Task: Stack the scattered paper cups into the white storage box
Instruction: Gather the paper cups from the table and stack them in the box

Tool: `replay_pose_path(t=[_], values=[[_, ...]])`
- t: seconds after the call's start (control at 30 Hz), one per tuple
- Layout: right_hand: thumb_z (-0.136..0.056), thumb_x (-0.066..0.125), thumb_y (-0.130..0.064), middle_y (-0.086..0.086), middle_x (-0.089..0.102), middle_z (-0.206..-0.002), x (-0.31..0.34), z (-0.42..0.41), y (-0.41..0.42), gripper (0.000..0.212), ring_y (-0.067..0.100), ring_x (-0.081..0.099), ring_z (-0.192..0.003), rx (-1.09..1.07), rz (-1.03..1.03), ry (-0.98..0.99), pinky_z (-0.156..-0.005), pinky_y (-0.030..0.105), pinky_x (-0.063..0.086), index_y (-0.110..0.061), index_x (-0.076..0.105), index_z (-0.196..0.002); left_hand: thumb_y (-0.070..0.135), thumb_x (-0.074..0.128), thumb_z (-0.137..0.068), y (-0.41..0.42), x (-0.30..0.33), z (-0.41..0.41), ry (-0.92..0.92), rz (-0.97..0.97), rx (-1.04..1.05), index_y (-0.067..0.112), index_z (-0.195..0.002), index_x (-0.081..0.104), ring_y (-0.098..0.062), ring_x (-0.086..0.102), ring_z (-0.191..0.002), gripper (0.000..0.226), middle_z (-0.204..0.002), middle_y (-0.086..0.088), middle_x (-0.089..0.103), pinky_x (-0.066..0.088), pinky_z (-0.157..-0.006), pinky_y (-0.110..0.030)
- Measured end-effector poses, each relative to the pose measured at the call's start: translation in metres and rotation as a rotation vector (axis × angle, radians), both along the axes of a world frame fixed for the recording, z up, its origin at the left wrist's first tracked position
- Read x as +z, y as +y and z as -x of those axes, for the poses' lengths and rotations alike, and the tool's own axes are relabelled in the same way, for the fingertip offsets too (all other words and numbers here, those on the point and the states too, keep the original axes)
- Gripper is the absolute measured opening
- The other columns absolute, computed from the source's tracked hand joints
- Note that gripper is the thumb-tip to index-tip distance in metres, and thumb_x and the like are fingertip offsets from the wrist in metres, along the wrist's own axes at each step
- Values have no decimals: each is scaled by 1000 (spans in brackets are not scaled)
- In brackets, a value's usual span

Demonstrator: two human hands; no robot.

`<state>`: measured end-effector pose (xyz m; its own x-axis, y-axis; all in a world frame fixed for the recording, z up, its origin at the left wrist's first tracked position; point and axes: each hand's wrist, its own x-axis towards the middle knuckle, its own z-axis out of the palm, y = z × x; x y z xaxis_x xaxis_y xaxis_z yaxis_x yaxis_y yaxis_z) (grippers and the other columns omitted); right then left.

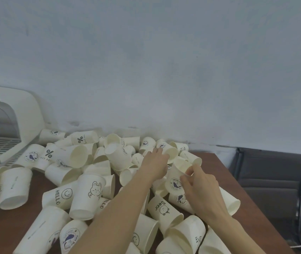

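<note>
Cream-white paper cups (94, 180) carry dark printed designs. The cup (176, 177) held by the right hand (199, 184) bears a round dark-blue whale badge. Left of the left hand (155, 162), one cup (89, 196) shows an outlined rabbit, and another (60, 197) a smiley face with "HELLO". Just below the right hand, a cup (164, 210) has a bear face and the word "Bear". Farther left, a cup (49, 155) has a bold black percent sign. The surface (217, 162) is reddish brown. The storage box (27, 110), far left, is white. The wall (164, 61) is pale grey-blue.
</note>
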<state>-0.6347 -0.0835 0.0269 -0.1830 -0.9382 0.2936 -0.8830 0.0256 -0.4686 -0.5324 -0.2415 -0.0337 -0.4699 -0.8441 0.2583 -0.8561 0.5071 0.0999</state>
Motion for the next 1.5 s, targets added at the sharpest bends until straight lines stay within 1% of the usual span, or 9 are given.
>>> replay_pose_path(t=[0.33,0.6,0.73,0.83,0.9,1.07,1.33,1.47,1.5], values=[[-94,49,-34,-5,61,-70,-6,13,-1,14,21,57,-76,-16,18,-30,-71,41,47,-23,46,-87,19,45,-94,-18,-11,15,-156,31,48,11,-129,46,-28,44,-121,36,-129,-12,51,34,-98,-41],[-95,48,-33,-5,60,-71,-5,13,3,13,22,57,-76,-29,9,-38,-71,41,47,-22,46,-88,2,45,-89,-13,7,7,-166,136,60,8,-114,57,-26,49,-113,29,-117,-7,61,34,-97,-37],[-95,47,-33,-3,61,-73,-3,8,8,13,23,58,-76,-19,1,-47,-72,43,48,-22,45,-88,10,51,-93,-7,22,-3,-167,196,59,9,-110,58,-27,49,-114,18,-114,-9,62,32,-103,-40],[-95,47,-33,-3,62,-74,1,3,14,12,22,58,-76,-20,-5,-49,-72,42,48,-22,46,-89,4,54,-85,3,32,-16,-151,196,60,11,-106,58,-28,50,-112,22,-109,-9,63,34,-98,-37],[-95,46,-32,-4,62,-74,3,-1,19,12,22,59,-76,-21,-1,-54,-72,42,49,-23,45,-88,10,58,-84,10,39,-25,-142,214,64,13,-105,58,-27,51,-109,22,-107,-7,64,35,-94,-36],[-95,47,-32,-4,63,-81,10,-14,31,12,21,57,-77,-36,15,-29,-71,40,48,-23,46,-88,7,49,-91,31,53,-48,-111,294,73,13,-105,59,-26,54,-103,19,-102,-7,66,35,-84,-32],[-95,43,-29,-7,62,-73,20,-51,45,11,19,55,-74,0,47,21,-69,37,45,-22,46,-89,11,46,-95,69,86,-103,-123,370,71,15,-95,58,-25,55,-94,12,-95,-5,66,35,-80,-32],[-97,43,-30,-9,56,-73,31,-77,52,11,16,53,-76,37,68,57,-58,29,34,-22,45,-91,13,48,-95,90,106,-136,-151,409,86,15,-96,57,-25,56,-93,10,-95,-5,66,33,-75,-32],[-97,44,-31,-9,54,-74,33,-83,54,11,16,53,-75,46,70,52,-56,28,35,-22,46,-91,14,47,-96,96,110,-145,-154,419,93,15,-96,57,-24,56,-92,11,-94,-5,66,31,-74,-31]])
